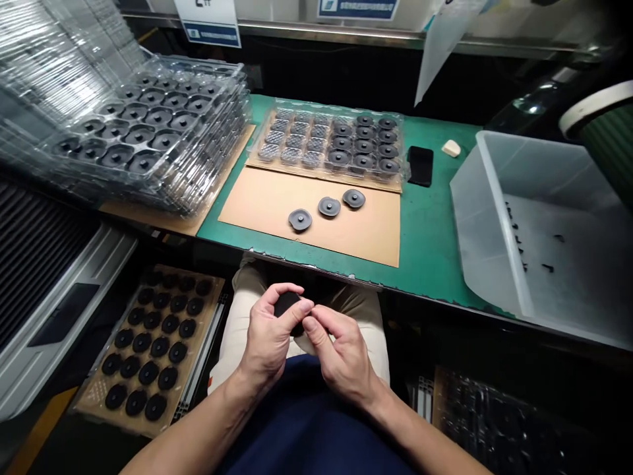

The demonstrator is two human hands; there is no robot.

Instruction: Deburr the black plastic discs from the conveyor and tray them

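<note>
Over my lap, below the table's edge, my left hand (270,333) is closed round a black round rubber part (287,305). My right hand (341,353) pinches at the same part's right side with thumb and forefinger. Three more dark round parts (328,207) lie loose on a brown cardboard sheet (267,204) on the green table. Behind them sits a clear blister tray (297,135), its right-hand pockets holding parts, its left-hand pockets empty.
A stack of clear trays (148,125) filled with parts stands at the left. A cardboard tray of black parts (148,343) lies low at my left. A translucent bin (544,224) holds small black scraps at the right. A black phone (421,165) lies beside the blister tray.
</note>
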